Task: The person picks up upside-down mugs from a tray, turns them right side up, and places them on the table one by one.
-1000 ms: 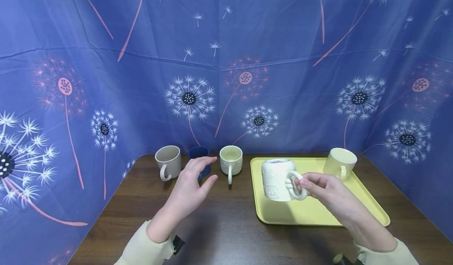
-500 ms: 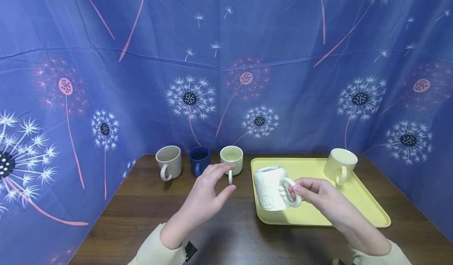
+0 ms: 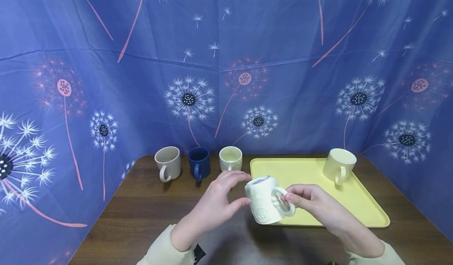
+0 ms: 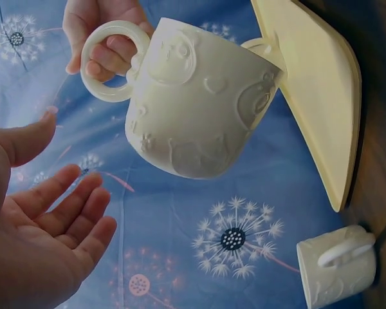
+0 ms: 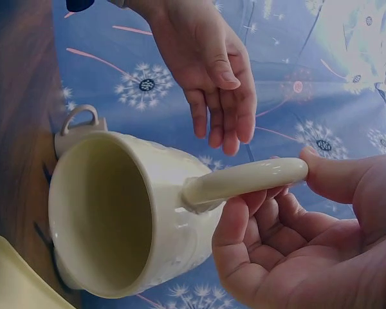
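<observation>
My right hand (image 3: 288, 198) holds a white embossed mug (image 3: 263, 202) by its ring handle, lifted and tilted just off the left edge of the yellow tray (image 3: 311, 214). In the right wrist view my thumb and fingers (image 5: 276, 199) pinch the handle (image 5: 244, 180), and the mug (image 5: 109, 219) shows its empty inside. My left hand (image 3: 240, 188) is open and cupped close to the mug's left side. The left wrist view shows a gap between its palm (image 4: 58, 187) and the mug (image 4: 193, 103).
A beige mug (image 3: 168, 162), a dark blue mug (image 3: 199, 162) and a cream mug (image 3: 231, 159) stand in a row at the back of the dark wooden table (image 3: 141, 218). Another cream mug (image 3: 339, 164) stands on the tray's far right corner. Blue dandelion cloth encloses the table.
My right hand has carried the white mug left and down, off the tray. My left hand has moved right from the blue mug to beside the white mug.
</observation>
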The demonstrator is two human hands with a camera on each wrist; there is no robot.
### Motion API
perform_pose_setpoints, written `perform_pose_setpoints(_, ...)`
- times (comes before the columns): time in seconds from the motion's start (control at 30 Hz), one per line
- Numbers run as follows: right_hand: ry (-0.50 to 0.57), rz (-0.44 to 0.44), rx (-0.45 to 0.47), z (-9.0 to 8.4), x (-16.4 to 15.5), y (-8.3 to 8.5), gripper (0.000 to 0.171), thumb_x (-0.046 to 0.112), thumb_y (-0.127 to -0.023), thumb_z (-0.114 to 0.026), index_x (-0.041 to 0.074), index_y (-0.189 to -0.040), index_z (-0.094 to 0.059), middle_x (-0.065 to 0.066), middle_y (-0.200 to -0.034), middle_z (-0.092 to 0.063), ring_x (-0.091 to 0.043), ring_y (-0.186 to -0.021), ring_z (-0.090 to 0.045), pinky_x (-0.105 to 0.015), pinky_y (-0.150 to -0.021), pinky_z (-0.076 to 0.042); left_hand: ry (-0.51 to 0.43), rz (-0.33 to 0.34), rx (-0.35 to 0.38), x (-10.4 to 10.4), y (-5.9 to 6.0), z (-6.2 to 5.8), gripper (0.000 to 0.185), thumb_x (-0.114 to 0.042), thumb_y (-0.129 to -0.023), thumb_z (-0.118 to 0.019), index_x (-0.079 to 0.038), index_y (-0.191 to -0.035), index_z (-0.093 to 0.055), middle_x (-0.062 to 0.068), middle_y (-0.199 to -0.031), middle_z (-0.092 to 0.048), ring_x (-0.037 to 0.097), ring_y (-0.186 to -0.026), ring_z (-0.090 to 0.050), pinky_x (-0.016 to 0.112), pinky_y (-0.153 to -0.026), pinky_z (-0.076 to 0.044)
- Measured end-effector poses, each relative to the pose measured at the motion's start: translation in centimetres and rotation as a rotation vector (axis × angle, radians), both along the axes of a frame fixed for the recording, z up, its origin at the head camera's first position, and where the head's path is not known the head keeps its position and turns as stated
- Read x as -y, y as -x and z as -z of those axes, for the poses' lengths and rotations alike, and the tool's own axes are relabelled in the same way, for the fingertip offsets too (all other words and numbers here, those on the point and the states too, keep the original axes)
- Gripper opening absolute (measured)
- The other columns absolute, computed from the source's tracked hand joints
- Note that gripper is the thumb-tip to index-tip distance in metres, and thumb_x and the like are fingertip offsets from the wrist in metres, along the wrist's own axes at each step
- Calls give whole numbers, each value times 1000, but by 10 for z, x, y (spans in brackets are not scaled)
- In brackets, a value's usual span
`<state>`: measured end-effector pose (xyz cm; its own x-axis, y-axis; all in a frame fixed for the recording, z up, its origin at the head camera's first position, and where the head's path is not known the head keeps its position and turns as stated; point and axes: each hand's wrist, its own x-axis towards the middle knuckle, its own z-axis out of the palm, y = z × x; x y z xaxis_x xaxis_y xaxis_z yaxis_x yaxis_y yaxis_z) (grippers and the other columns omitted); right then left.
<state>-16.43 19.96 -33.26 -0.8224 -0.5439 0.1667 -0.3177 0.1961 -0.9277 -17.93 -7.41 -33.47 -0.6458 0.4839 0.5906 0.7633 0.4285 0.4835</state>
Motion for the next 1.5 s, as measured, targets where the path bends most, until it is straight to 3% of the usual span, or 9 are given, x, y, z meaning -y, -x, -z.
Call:
perform_pose_setpoints(0.37,-9,-60,-18,0,9,0,22,9,-99,-45,-6,-91,-59,4,-83,-60,-8,-80,-56,-25,-77,-43,24,60,-14,-12,5,8,47,-21,-77,-79,-10,-119,-61,-3,-120,-61,10,-113,-52,26,-92,-46)
perform_pose_setpoints(0.7,1,-97,-15,1,14,1,23,8,-99,-43,-6,-90,-59,4,-82,-60,-7,-80,-56,-25,-76,-44,48,99,32,-25,8,12,42,-19,-78,-77,-11,-117,-63,-3,-115,-63,9,-113,-53,23,-95,-43)
perform_pose_setpoints(1.07,-9,-111,-40,3,17,3,21,8,-99,-44,-3,-92,-61,2,-85,-63,-8,-83,-58,-25,-77,-46,59,138,-56,-31,14,21,29,-23,-82,-73,-11,-108,-67,-4,-104,-67,8,-104,-56,19,-91,-44)
perform_pose_setpoints(1.3,-3,-145,-74,4,20,5,21,5,-98,-44,-2,-92,-62,4,-83,-62,-5,-81,-57,-24,-74,-46,49,154,-113,-32,18,27,15,-19,-82,-72,-10,-95,-70,-4,-91,-68,8,-94,-57,16,-86,-44)
perform_pose_setpoints(1.5,-21,-143,-70,4,21,7,20,6,-98,-45,-2,-92,-62,3,-83,-62,-6,-81,-56,-24,-74,-46,23,131,-163,-33,18,29,10,-15,-80,-73,-9,-88,-70,-3,-84,-69,9,-89,-58,15,-83,-45)
